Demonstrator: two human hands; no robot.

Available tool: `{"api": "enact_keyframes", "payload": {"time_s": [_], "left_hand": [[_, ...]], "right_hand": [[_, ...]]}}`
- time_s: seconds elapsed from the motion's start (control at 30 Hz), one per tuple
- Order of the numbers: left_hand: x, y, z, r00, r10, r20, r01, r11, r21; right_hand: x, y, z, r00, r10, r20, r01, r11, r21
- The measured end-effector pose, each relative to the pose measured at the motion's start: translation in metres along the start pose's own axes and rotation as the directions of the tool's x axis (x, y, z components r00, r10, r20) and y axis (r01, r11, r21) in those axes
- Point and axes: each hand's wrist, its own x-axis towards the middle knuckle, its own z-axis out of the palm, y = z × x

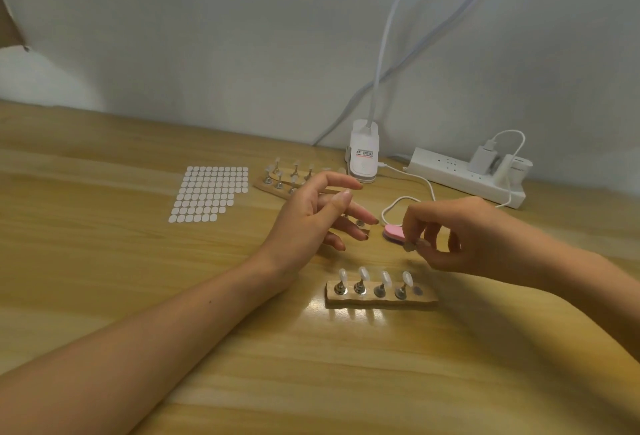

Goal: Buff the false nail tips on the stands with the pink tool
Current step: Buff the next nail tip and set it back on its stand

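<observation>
You work at a glossy wooden table (104,244) against a pale wall (207,36). The pink tool (393,233) lies just right of centre. Its long axis slants from upper left to lower right, with the rounded end toward your left hand (311,216), whose spread fingers hold nothing. Your right hand (464,237) pinches a small pale piece (409,246), too blurred to identify, and hides the tool's other end.

Two bare forearms lead to the left hand (311,216) and right hand (460,237), the left showing longish nails, dark-tinted on some fingers (349,230), and a small forearm mole.
</observation>
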Motion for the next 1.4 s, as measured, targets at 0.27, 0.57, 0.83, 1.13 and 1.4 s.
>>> {"api": "enact_keyframes", "payload": {"time_s": [0.27,0.57,0.83,1.13,1.4], "left_hand": [[0.001,0.000,0.000,0.999,-0.021,0.024,0.021,1.000,-0.003],[0.000,0.001,0.000,0.999,-0.022,0.034,0.023,1.000,-0.001],[0.001,0.001,0.001,0.999,-0.026,0.036,0.026,1.000,0.003],[0.001,0.001,0.001,0.999,-0.035,0.037,0.035,0.999,0.004],[0.001,0.001,0.001,0.998,-0.036,0.042,0.035,0.999,0.005]], "right_hand": [[-0.015,-0.023,-0.008,0.983,-0.034,0.178,0.084,0.956,-0.282],[-0.015,-0.034,-0.003,0.962,-0.052,0.268,0.156,0.910,-0.383],[-0.032,-0.018,0.013,0.999,0.040,-0.015,-0.039,0.998,0.046],[-0.029,-0.024,0.049,0.972,0.110,-0.207,-0.004,0.892,0.453],[-0.027,-0.030,0.056,0.956,0.208,-0.205,-0.070,0.845,0.530]]}}
